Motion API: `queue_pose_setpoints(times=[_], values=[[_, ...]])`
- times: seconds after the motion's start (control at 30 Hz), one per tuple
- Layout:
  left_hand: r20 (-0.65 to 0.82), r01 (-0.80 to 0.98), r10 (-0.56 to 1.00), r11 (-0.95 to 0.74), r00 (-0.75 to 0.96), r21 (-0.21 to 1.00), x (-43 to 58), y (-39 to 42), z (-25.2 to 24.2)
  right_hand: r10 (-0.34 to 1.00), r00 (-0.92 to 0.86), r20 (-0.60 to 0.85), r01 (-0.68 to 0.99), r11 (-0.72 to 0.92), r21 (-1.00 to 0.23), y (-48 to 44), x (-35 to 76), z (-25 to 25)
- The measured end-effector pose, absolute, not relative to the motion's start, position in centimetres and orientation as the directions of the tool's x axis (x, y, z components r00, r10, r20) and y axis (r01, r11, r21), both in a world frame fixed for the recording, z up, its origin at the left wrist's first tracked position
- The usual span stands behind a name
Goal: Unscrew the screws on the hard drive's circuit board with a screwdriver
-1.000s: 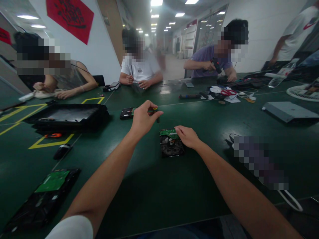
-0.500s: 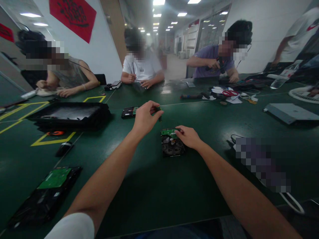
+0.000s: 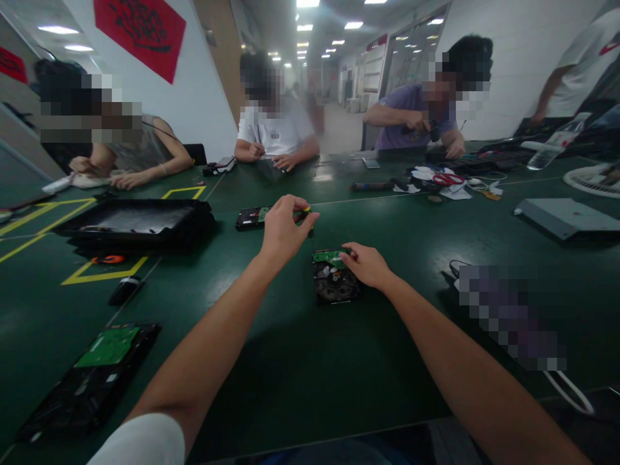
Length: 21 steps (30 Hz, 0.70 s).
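A hard drive [image 3: 336,286] lies on the green table in front of me, its green circuit board [image 3: 330,258] facing up at the far end. My left hand [image 3: 285,227] pinches a small screwdriver [image 3: 310,227] with a yellow and black handle. Its thin shaft points down at the drive's far left corner; I cannot tell whether the tip touches. My right hand [image 3: 367,263] is closed on the drive's right edge, thumb over the board. Just behind my left hand lies another hard drive [image 3: 249,218], partly hidden by it.
At the near left lies a third hard drive [image 3: 90,381]. Beyond it are a black mouse-like object [image 3: 124,290] and a stack of black trays [image 3: 140,240]. A grey metal box [image 3: 566,218] stands on the right, near a blurred-out item [image 3: 508,316]. Several people work across the table.
The screwdriver in my left hand has turned so its yellow handle and shaft show more clearly above the drive's corner. My right hand and the drive have hardly moved.
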<state>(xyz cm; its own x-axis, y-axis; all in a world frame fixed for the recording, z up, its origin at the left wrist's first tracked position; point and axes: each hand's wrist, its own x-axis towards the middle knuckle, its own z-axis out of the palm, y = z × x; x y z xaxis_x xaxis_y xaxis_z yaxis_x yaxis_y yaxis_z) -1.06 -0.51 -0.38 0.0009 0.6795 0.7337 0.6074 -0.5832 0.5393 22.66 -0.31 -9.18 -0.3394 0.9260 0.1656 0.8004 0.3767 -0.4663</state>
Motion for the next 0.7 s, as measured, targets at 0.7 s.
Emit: queue_pose_setpoints(times=[0.7], values=[[0.709, 0.747, 0.689, -0.549, 0.152, 0.374, -1.11, -0.97, 0.32, 0.921, -0.345, 0.179, 0.794, 0.388, -0.467, -0.22, 22.71, -9.41]])
